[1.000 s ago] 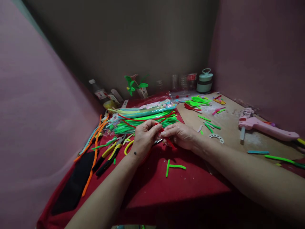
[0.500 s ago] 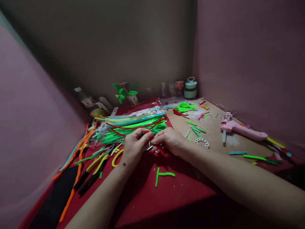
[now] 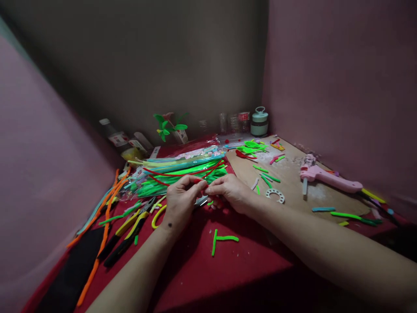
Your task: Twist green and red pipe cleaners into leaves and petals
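Observation:
My left hand and my right hand meet fingertip to fingertip over the red cloth, both pinched on a red pipe cleaner that is bent between them. A small metal tool tip shows just under my fingers. Right behind my hands lies a bundle of green pipe cleaners in clear wrap, with long red pipe cleaners across it. Two short green pieces lie on the cloth in front of my hands.
Yellow-handled pliers and orange pipe cleaners lie at the left. A pink glue gun, a white arc piece and cut green bits rest on the brown board at right. Bottles, jars and a green paper flower line the back wall.
The view swung right and then settled. My hands stayed together on the red pipe cleaner, with the fingers shifting slightly as they work it.

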Available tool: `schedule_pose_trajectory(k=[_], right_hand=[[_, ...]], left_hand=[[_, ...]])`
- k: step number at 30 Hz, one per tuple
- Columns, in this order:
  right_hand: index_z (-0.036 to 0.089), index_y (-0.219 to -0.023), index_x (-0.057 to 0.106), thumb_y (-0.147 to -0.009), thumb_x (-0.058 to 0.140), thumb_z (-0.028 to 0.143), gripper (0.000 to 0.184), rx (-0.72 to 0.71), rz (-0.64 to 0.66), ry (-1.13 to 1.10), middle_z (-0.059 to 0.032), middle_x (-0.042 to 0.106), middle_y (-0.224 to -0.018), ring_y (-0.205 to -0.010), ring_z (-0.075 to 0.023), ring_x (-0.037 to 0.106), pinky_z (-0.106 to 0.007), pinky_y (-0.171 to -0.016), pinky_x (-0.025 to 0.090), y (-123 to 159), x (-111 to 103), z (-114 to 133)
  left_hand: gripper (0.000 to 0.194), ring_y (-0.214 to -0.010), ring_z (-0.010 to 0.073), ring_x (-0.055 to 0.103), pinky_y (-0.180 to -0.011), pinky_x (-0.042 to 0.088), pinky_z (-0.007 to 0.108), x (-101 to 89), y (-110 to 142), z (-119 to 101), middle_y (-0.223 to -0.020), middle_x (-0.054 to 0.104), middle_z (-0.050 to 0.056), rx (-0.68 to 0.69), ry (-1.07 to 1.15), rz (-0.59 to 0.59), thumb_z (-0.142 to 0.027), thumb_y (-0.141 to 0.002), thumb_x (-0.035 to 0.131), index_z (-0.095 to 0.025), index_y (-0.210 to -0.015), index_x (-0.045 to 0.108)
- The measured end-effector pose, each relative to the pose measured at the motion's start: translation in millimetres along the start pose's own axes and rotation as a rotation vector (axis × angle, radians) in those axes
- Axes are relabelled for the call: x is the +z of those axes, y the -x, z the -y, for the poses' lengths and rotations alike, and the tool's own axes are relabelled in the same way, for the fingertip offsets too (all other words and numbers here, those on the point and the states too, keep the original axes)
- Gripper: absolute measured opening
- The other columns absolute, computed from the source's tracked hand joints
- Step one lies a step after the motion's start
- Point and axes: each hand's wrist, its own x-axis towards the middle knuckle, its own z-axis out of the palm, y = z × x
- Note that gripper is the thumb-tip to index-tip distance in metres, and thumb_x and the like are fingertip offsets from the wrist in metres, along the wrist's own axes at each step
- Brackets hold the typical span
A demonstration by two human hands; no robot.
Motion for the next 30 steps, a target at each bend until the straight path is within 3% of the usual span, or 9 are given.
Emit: schedule_pose_trajectory(k=[4, 12, 21, 30], right_hand=[[0.012, -0.054, 0.057, -0.065, 0.061, 0.022, 0.015, 0.039, 0.015, 0.072, -0.0016, 0.056, -0.044, -0.032, -0.0078, 0.044, -0.019, -0.03, 0.028, 1, -2, 2], [0.013, -0.069, 0.055, -0.07, 0.057, 0.014, 0.003, 0.123, 0.026, 0.028, -0.0056, 0.065, -0.056, -0.039, -0.0102, 0.055, -0.018, -0.035, 0.037, 3, -1, 6], [0.014, -0.062, 0.053, -0.07, 0.056, 0.013, 0.009, 0.074, -0.064, 0.193, -0.0006, 0.058, -0.042, -0.027, -0.0063, 0.042, -0.017, -0.028, 0.028, -1, 0, 2], [0.015, -0.063, 0.052, -0.07, 0.056, 0.017, 0.008, 0.013, -0.086, 0.145, -0.0011, 0.059, -0.045, -0.032, -0.007, 0.046, -0.017, -0.031, 0.03, 2, -2, 6]], left_hand=[[0.02, -0.044, 0.0075, 0.045, -0.042, 0.035, 0.02, -3.2, -4, -3, -0.058, 0.061, 0.0, -0.083, 0.11, -0.005, -0.032, -0.067, 0.068, -0.014, -0.07, 0.061], [0.02, -0.039, 0.0058, 0.04, -0.039, 0.029, 0.02, -13.0, -11, 5, -0.049, 0.055, -0.004, -0.006, 0.059, -0.064, -0.032, -0.065, 0.069, -0.013, -0.068, 0.063], [0.018, -0.042, 0.0061, 0.042, -0.042, 0.032, 0.019, -11.9, -10, 6, -0.051, 0.056, -0.004, 0.038, -0.006, -0.077, -0.031, -0.066, 0.068, -0.014, -0.069, 0.063], [0.038, -0.036, 0.0065, 0.046, -0.036, 0.033, 0.018, -17.3, -18, 11, -0.051, 0.056, -0.002, -0.051, 0.223, -0.048, -0.051, -0.07, 0.061, -0.015, -0.066, 0.056]])
